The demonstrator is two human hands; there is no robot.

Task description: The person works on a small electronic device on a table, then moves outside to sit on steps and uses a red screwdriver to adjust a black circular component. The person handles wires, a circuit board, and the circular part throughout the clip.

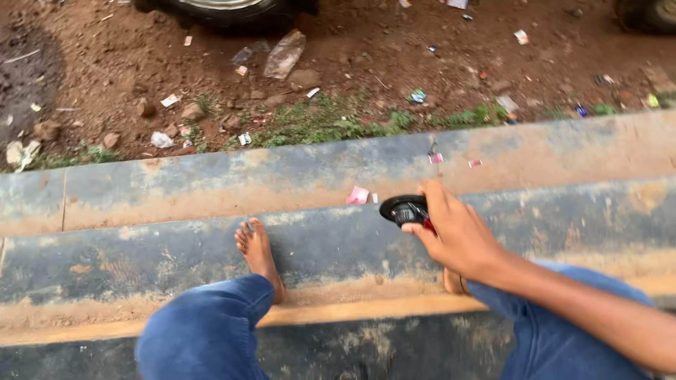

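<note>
your right hand (456, 236) is closed around a round black part (404, 210) with a red piece beneath it, held above the lower concrete step (141, 260). your bare foot (258, 253) rests on that step. pink paper scraps (358, 195) lie just beyond.

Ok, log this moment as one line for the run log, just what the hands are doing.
right hand: grips small black round object | left hand: out of view | bare foot: on concrete step | pink scrap: nearby
</note>
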